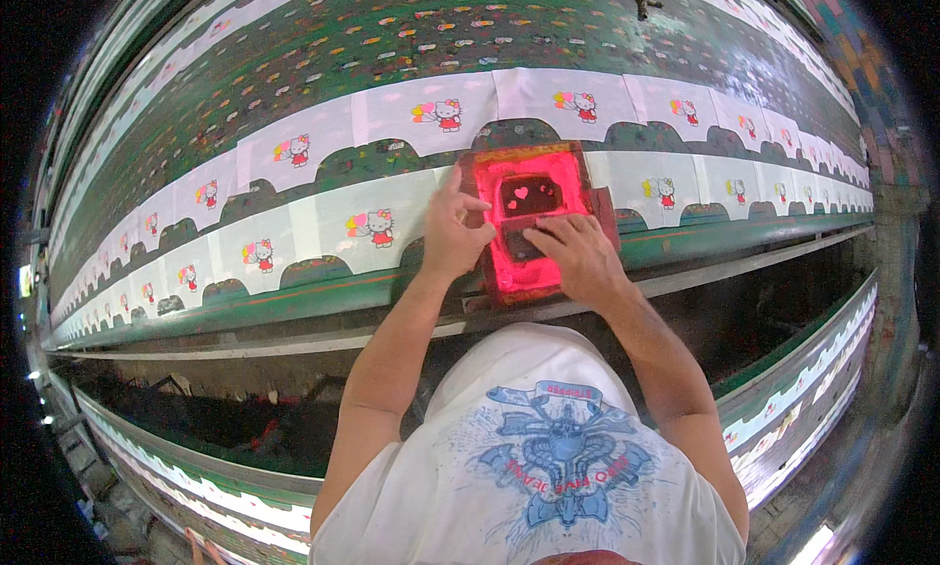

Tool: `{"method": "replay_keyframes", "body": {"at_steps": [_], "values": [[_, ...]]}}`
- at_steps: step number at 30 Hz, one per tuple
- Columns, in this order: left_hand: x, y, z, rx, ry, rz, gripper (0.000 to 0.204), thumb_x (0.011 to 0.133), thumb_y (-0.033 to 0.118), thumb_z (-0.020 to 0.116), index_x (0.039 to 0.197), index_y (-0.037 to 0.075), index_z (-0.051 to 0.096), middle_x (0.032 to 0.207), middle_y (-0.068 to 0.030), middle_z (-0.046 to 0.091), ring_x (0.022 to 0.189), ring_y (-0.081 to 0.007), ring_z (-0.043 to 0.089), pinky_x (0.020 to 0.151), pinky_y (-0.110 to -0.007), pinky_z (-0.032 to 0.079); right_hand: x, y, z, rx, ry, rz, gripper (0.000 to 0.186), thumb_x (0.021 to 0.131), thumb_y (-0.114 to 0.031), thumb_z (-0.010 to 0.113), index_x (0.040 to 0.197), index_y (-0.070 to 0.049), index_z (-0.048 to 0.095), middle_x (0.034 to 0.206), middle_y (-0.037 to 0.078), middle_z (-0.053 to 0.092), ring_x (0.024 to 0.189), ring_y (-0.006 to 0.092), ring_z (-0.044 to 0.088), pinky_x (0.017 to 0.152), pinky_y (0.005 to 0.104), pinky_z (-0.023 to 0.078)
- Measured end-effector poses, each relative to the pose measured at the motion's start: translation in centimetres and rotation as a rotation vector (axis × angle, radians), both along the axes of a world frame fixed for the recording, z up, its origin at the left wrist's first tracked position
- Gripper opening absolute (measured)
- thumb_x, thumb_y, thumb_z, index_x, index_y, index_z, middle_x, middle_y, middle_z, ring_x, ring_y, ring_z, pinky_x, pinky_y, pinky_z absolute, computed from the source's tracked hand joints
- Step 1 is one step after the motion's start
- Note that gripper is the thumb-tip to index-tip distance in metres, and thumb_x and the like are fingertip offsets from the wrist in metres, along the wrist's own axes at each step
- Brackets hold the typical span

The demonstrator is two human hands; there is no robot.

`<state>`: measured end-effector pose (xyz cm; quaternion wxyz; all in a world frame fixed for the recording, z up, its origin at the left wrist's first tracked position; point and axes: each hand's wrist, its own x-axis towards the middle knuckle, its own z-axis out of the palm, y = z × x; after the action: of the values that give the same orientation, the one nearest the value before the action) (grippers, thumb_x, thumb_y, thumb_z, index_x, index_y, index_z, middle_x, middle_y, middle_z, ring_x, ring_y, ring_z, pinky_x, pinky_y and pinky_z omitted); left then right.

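A small printing screen (511, 278) with a red-stained wooden frame, bright pink ink and dark openings with heart shapes lies over a row of white fabric pieces (377, 203) printed with cartoon cats and balloons. My left hand (455, 232) is at the screen's left side, fingers curled against the frame. My right hand (578, 252) grips a narrow pink-stained bar, apparently a squeegee, across the screen's middle. The bar is partly hidden by my fingers, and the fabric beneath the screen is out of sight.
The long green printing table (333, 22) curves across the view, with further printed rows and a small dark tool (641, 2) on it. A pale rail (245, 347) runs along its near edge. Behind me, more tables with white pieces (793, 389) stand beyond a dark gap.
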<state>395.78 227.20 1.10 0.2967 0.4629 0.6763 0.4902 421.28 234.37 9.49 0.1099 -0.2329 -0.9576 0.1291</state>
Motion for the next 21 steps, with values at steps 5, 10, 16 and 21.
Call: {"method": "replay_keyframes", "body": {"at_steps": [5, 10, 16, 21], "values": [[0.0, 0.1, -0.1, -0.004, -0.075, -0.002, 0.031, 0.079, 0.004, 0.088, 0.109, 0.004, 0.081, 0.179, -0.0366, 0.04, 0.166, -0.0456, 0.045, 0.131, -0.053, 0.047, 1.7, -3.1, 0.9, -0.042, -0.035, -0.006, 0.053, 0.089, -0.007, 0.074, 0.142, -0.011, 0.076, 0.138, 0.012, 0.071, 0.126, 0.0344, 0.067, 0.109, 0.0535, 0.054], [0.1, 0.2, 0.9, -0.074, -0.084, 0.008, 0.028, 0.081, 0.003, 0.088, 0.108, 0.004, 0.08, 0.18, -0.0352, 0.04, 0.166, -0.0431, 0.047, 0.126, -0.05, 0.053, 3.0, -3.5, 1.0, -0.146, 0.034, -0.015, 0.053, 0.088, -0.004, 0.074, 0.141, -0.01, 0.076, 0.14, 0.012, 0.072, 0.129, 0.0352, 0.067, 0.109, 0.053, 0.054], [1.8, 0.7, 1.5, 0.017, 0.068, 0.008, 0.028, 0.082, -0.002, 0.089, 0.108, 0.003, 0.08, 0.179, -0.0302, 0.044, 0.145, -0.0316, 0.067, 0.101, -0.037, 0.068, 6.8, -2.5, -0.6, -0.169, 0.24, -0.061, 0.051, 0.085, -0.007, 0.086, 0.136, -0.011, 0.078, 0.138, 0.008, 0.075, 0.128, 0.0334, 0.07, 0.107, 0.0514, 0.056], [8.4, 4.3, 2.1, 0.041, -0.151, 0.001, 0.027, 0.082, -0.003, 0.089, 0.106, 0.004, 0.081, 0.181, -0.0302, 0.04, 0.153, -0.0335, 0.061, 0.112, -0.039, 0.061, 13.0, 0.2, -1.3, -0.173, 0.344, -0.113, 0.044, 0.087, -0.006, 0.084, 0.131, -0.01, 0.079, 0.135, 0.009, 0.075, 0.128, 0.034, 0.07, 0.107, 0.0523, 0.057]]}}
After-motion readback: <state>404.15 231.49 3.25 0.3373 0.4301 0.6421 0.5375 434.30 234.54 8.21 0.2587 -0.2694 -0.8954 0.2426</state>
